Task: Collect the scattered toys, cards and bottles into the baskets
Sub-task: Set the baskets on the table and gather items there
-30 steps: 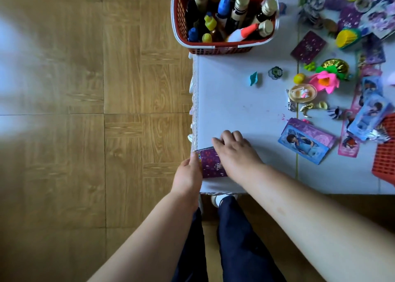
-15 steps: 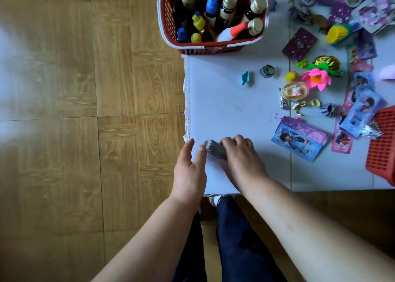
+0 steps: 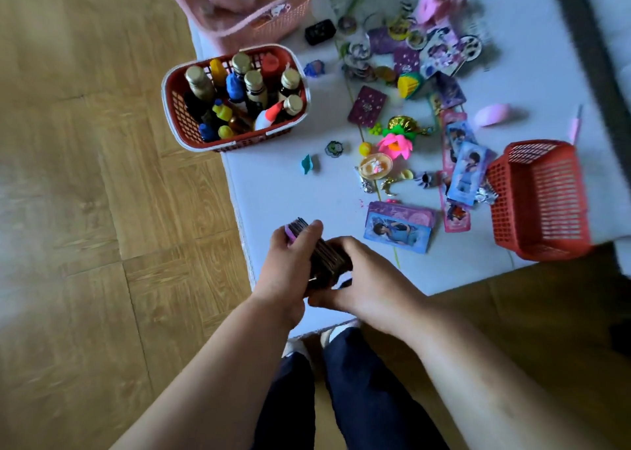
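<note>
Gathering the cards: the card stack (image 3: 319,255) is sitting on edge between both hands, apparently lifted off the table (image 3: 273,190), well in front of the bottle basket (image 3: 186,118) on the person's side. A second ago it was lying flat on the corner under the right hand, and then it was being tipped up.
Left hand: the left hand (image 3: 290,268) is wrapping the stack's far end, with its fingers curling over the top edge. A pink-edged card is poking out beside them.
Right hand: the right hand (image 3: 368,279) is cupping the near end, with its fingers curling underneath. Both hands are gripping the stack and neither is lying open.
Meaning for the task: this pile is going from scattered to carried. To my eye it is being squared up for a drop into a basket.
Bottle basket: it is standing packed with upright bottles, so the bottles are looking done.
Empty red basket (image 3: 543,197): it is waiting far to the right of the bottle basket, at the table's near edge, and it is looking the likelier home for cards.
Pink basket (image 3: 246,29): it is sitting just behind the bottle basket, and its contents are blurring too much to name.
Left lying out: a boxed card set (image 3: 397,226), loose cards (image 3: 467,166) and a pink flower toy (image 3: 396,146) are lying to the right of the bottle basket, so plenty is remaining.
</note>
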{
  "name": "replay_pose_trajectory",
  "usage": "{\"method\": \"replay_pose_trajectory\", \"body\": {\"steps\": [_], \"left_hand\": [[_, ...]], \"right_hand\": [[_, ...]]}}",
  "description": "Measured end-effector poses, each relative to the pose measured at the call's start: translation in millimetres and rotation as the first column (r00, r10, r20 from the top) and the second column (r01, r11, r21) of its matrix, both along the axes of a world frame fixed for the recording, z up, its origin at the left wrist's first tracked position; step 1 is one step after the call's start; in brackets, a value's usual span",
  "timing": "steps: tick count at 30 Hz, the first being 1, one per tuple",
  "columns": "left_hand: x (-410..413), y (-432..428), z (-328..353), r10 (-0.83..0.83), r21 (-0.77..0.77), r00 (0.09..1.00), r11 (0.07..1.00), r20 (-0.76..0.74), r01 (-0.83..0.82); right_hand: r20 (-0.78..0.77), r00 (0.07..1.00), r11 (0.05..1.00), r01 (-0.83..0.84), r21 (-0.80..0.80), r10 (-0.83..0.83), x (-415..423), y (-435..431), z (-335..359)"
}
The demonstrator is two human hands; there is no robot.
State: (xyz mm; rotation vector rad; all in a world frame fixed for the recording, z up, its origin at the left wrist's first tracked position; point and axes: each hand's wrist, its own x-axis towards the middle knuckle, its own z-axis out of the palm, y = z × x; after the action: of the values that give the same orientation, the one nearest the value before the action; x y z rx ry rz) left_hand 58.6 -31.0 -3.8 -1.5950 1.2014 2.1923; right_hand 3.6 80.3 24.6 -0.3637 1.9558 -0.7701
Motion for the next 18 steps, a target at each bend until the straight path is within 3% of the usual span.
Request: {"method": "replay_pose_trajectory", "body": {"steps": [4,6,8,10,12,16,18], "left_hand": [[-22.3,31.3,25.8,-0.174,0.205,0.976,0.959,-0.127,0.198],[-33.5,45.6,33.3,-0.231,0.249,0.955,0.929,-0.186,0.274],[-52.2,56.5,36.0,-0.230,0.261,0.948,0.923,-0.218,0.284],[-75.2,69.7,37.5,-0.193,0.267,0.953,0.930,-0.234,0.253],[-102.4,90.0,33.7,-0.151,0.236,0.959,0.949,-0.239,0.209],[-165.0,151.7,23.6,-0.181,0.139,0.968,0.969,-0.173,0.206],[-188.1,183.4,20.3,-0.191,0.081,0.972,0.976,-0.140,0.203]], "right_hand": [[-0.081,0.996,0.999,-0.038,-0.018,0.037,-31.9,34.0,35.2],[-0.070,0.997,1.000,-0.012,-0.019,0.011,-42.8,50.5,40.0],[-0.192,0.981,1.000,0.021,0.000,-0.021,-54.4,68.7,41.3],[-0.297,0.950,0.995,0.100,-0.020,-0.101,-68.8,88.5,39.4],[-0.302,0.935,0.982,0.176,-0.066,-0.188,-90.1,106.2,38.8],[-0.406,0.911,0.997,0.077,-0.014,-0.076,-137.6,150.8,26.8],[-0.443,0.888,0.990,0.140,-0.005,-0.127,-154.9,171.3,21.0]]}}
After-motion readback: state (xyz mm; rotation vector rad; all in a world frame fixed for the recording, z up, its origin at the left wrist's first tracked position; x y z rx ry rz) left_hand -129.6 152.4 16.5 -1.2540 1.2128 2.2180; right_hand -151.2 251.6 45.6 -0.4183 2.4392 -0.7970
